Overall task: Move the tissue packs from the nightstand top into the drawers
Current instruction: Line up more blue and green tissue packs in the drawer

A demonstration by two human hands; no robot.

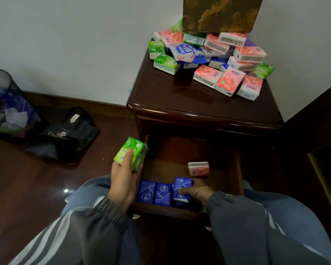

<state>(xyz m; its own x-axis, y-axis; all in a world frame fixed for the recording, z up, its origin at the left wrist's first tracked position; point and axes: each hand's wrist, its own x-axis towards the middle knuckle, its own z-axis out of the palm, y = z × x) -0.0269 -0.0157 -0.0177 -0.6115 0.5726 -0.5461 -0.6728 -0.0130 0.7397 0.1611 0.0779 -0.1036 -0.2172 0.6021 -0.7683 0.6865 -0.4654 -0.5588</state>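
- The nightstand (180,100) is dark, glossy wood with a rounded, moulded front edge. Its top mirrors the packs standing on it.
- A loose heap of tissue packs (237,56) fills the back half of the top, reaching the back right corner. They are small, soft-cornered blocks in shiny film: pink with a rose print, green with leaves, and a few blue and white.
- A brown box with a gold leaf pattern (221,14) stands over the heap at the back edge.
- The open drawer (236,169) below has a matt reddish-brown wooden floor and side walls.
- The left hand (122,182) is just outside the drawer's left wall and grips a green pack (132,153). The thumb lies flat along its front face and the fingers wrap behind, so the pack is tilted.
- The right hand (194,190), with a thin metal bangle (203,188) on the wrist, is inside the drawer at its front edge. It clasps a blue pack (181,185), thumb on the front face and fingers behind.
- Two more blue packs (155,192) stand upright side by side along the front edge, just left of the held one.
- One pink pack (198,168) sits alone near the middle of the drawer floor, apart from the row.
- Both sleeves are grey with elastic cuffs, and the left has white stripes.
- On the glossy wooden floor to the left are a black mesh bin (2,87) and a black bag (69,132).
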